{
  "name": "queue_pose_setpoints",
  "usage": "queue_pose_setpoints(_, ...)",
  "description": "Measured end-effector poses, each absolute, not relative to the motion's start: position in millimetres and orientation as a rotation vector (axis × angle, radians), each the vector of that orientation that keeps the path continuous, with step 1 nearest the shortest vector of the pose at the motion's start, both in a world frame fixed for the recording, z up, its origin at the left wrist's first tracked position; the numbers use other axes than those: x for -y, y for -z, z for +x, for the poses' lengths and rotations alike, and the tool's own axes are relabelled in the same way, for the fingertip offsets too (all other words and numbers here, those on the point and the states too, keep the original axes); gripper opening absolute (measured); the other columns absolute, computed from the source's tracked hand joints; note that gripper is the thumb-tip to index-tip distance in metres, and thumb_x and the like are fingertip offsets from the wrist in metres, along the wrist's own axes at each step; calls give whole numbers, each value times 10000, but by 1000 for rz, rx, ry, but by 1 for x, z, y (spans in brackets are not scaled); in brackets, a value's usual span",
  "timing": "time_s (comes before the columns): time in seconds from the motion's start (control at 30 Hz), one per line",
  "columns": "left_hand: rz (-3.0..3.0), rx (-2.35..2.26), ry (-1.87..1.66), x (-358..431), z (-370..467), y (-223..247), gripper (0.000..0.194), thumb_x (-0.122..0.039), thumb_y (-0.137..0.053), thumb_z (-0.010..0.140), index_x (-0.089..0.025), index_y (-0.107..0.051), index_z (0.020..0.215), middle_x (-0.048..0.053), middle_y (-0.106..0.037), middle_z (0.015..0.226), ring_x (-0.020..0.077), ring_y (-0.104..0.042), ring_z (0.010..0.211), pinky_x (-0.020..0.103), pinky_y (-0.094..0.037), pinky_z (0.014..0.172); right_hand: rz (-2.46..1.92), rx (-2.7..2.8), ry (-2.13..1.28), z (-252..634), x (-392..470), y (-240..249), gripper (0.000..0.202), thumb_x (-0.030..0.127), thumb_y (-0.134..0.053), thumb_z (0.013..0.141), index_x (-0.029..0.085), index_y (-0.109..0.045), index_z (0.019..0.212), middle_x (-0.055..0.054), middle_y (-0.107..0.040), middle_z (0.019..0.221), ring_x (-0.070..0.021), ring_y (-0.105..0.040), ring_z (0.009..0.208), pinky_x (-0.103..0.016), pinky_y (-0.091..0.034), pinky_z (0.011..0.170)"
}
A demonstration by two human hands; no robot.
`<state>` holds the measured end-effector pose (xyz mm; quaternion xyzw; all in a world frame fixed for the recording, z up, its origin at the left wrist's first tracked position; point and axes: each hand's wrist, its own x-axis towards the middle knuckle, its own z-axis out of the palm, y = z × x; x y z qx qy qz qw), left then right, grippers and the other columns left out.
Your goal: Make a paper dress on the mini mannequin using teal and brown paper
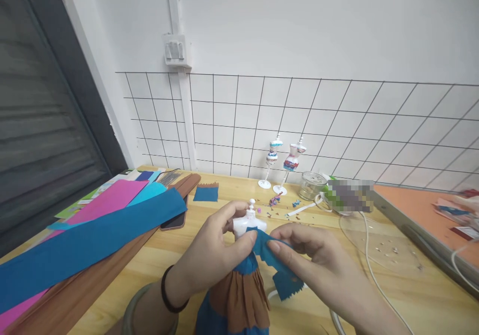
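Note:
In front of me stands a small white dress form (250, 221) wearing a skirt (243, 295) of pleated brown over blue. My left hand (220, 245) wraps the form's upper body, its thumb pressing the end of a blue strip (267, 250) against the chest. The strip has one scalloped edge and runs to the right. Between thumb and fingers my right hand (310, 252) pinches it, holding it out from the form. Below that hand hangs a blue piece with a zigzag edge (287, 286); whether it joins the strip I cannot tell.
Blue, pink and brown sheets (93, 240) lie stacked at the left, partly over a phone (175, 218). A blue and brown swatch (206, 193) rests behind. Two small dress forms (294, 163) and a glass jar (313, 185) stand farther back. A white cable (368, 260) crosses the right side.

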<state>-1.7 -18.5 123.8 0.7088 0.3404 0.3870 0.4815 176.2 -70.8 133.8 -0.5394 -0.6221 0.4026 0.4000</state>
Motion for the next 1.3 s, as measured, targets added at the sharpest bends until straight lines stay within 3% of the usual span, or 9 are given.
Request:
queue_pose_setpoints(0.47,1793,-809,-934,18,-3,-122,310,-225,-589,814,-240,-540,1120,22,-601,1099,179,-560,1064,236,-448,903,-1371,1658,-867,178,71,-132,257,410,-577,845,228,-738,928,-32,-667,736,-129,-596,546,-214,-516,444)
queue_pose_setpoints(0.63,1748,-785,-932,19,-2,-121,275,-224,-575,831,-251,-546,1104,9,-605,1059,161,-573,1005,220,-464,856,-1378,1651,-824,176,72,-132,217,373,-582,847,215,-728,871,-24,-668,720,-136,-598,603,-202,-498,470)
queue_pose_setpoints(0.77,1762,-794,-933,20,-2,-122,273,-216,-572,829,-252,-549,1098,2,-606,1040,151,-578,972,216,-465,844,-1375,1641,-847,173,72,-133,217,381,-581,844,208,-704,800,-6,-646,683,-106,-554,510,-198,-480,440)
queue_pose_setpoints(0.97,1855,-833,-908,19,-3,-123,338,-189,-586,804,-245,-540,1134,8,-608,1087,162,-567,1050,221,-444,903,-1359,1654,-915,174,72,-135,231,401,-571,850,217,-710,859,-10,-643,721,-106,-554,519,-217,-482,463)
queue_pose_setpoints(1.3,1913,-748,-906,16,-5,-118,437,-149,-626,768,-279,-514,1170,-8,-601,1183,166,-541,1129,233,-431,951,-1444,1674,-935,182,72,-132,243,450,-550,851,221,-603,788,43,-474,614,-107,-438,562,-221,-373,502)
